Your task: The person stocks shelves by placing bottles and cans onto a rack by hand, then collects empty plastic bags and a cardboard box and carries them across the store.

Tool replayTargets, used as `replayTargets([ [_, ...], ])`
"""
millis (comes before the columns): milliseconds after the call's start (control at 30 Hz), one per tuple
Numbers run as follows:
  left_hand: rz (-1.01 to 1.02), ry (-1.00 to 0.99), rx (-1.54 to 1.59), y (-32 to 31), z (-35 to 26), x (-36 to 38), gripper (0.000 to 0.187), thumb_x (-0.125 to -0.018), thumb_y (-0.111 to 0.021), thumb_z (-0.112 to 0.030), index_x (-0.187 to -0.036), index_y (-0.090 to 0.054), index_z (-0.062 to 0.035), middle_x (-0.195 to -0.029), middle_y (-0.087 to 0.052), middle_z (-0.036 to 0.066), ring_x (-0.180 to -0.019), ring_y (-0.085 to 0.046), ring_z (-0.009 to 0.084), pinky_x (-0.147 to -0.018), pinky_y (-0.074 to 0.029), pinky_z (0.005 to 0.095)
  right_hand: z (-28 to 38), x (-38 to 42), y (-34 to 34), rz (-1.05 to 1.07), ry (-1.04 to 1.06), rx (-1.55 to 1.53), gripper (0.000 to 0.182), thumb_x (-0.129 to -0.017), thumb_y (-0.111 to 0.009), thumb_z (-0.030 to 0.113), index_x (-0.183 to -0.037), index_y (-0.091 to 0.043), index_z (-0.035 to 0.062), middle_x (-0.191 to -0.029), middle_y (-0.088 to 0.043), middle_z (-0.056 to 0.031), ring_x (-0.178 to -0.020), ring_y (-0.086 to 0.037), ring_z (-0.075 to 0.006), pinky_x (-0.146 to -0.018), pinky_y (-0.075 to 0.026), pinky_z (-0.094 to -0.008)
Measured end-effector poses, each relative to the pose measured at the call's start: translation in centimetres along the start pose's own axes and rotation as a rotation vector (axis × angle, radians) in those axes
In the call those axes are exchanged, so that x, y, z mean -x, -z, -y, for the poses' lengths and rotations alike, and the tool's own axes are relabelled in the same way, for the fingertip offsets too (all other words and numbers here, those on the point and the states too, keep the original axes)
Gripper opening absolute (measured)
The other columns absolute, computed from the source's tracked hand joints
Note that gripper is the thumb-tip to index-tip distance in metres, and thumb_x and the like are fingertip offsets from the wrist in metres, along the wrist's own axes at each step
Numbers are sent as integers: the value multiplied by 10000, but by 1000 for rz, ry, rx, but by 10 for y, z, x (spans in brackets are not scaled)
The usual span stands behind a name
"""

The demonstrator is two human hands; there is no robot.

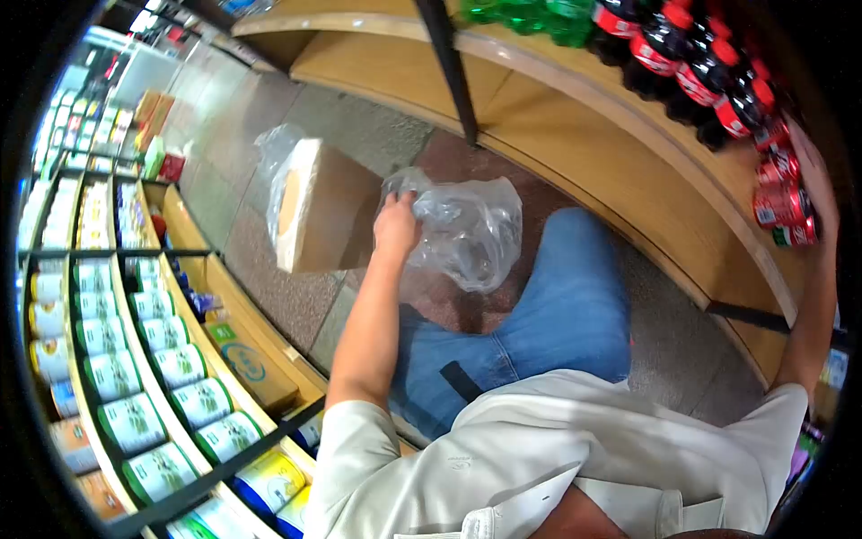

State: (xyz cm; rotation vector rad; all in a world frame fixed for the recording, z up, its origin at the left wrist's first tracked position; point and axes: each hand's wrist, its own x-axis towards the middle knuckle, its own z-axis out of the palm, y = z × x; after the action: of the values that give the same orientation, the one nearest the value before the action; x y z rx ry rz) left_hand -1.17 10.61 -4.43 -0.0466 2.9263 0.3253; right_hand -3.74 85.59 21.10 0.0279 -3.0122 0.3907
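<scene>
My left hand [397,223] is at the near edge of a clear plastic bag [476,229], its fingers closed on the crumpled plastic beside a brown cardboard box [337,211]. More clear plastic shows behind the box. At the right, my right hand [815,175] reaches to the shelf beside several red cans [783,202]; its fingers are mostly hidden at the dark edge of the view, so its grip cannot be made out. Dark bottles with red caps [687,67] stand in rows just beyond the cans.
A wooden shelf unit [575,148] with a black post curves along the right. Green bottles [548,18] stand at its top. Shelves of white and green cans [135,422] line the left. My knees in jeans are low over the tiled floor [359,121].
</scene>
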Motion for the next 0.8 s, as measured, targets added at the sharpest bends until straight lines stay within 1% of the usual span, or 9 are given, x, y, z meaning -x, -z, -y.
replayTargets([
  [100,203,-117,-125,1,39,-1,566,-748,-711,-88,-1295,-578,-152,-1377,-506,188,-1154,-594,364,-925,-519,437,65,33,-7,-173,-182,115,539,-1046,-414,395,-1450,-443,40,-1489,-452,-132,-1394,-400,-238,-1176,-266,-343],
  [167,212,-208,-111,-26,88,4,541,-724,-720,-98,-1253,-618,-156,-1267,-597,199,-1106,-622,364,-909,-526,442,40,55,-16,-397,85,341,536,-1044,-426,404,-1436,-465,41,-1458,-487,-135,-1368,-437,-237,-1156,-315,-358],
  [267,672,-196,-100,-14,118,32,364,-723,-750,-214,-1053,-707,-68,-975,-699,190,-970,-666,354,-842,-522,440,125,114,-51,-573,-176,98,468,-1047,-449,340,-1411,-498,49,-1419,-528,-129,-1346,-466,-221,-1132,-356,-372],
  [367,892,106,-96,-38,186,53,347,-776,-683,-353,-926,-741,-47,-922,-719,173,-862,-686,309,-761,-524,422,200,132,-83,-444,274,-37,286,-1021,-503,151,-1248,-605,11,-1320,-596,-142,-1221,-566,-251,-1061,-425,-378],
  [433,744,325,-194,-81,273,103,391,-780,-696,-430,-987,-752,-103,-1053,-713,156,-979,-677,315,-852,-521,456,261,133,-123,-378,303,-240,156,-960,-571,43,-1070,-664,-18,-1167,-662,-149,-1077,-629,-274,-991,-468,-386],
  [467,774,288,-189,-69,296,121,538,-796,-682,-532,-1027,-738,-49,-1089,-688,219,-1026,-659,360,-899,-507,449,276,142,-145,-287,182,-397,135,-926,-611,42,-1031,-685,-1,-1069,-691,-124,-1063,-635,-251,-964,-486,-373],
  [533,729,293,-188,-51,321,128,573,-810,-665,-542,-1064,-712,-30,-1110,-675,233,-1042,-646,377,-909,-501,452,318,141,-171,-187,372,-425,55,-845,-689,69,-897,-694,49,-952,-698,-118,-937,-659,-298,-829,-529,-406],
  [667,440,500,-418,-8,354,81,646,-837,-632,-563,-1137,-660,8,-1150,-650,260,-1074,-621,409,-929,-490,456,345,169,-226,6,599,-472,103,-870,-697,154,-828,-677,62,-880,-674,-73,-915,-646,-259,-813,-512,-382],
  [800,46,759,-575,57,385,55,720,-864,-600,-584,-1211,-609,46,-1191,-624,288,-1106,-595,441,-950,-480,461,370,185,-246,122,624,-568,113,-883,-691,152,-881,-667,41,-916,-671,-73,-899,-639,-256,-771,-494,-375],
])
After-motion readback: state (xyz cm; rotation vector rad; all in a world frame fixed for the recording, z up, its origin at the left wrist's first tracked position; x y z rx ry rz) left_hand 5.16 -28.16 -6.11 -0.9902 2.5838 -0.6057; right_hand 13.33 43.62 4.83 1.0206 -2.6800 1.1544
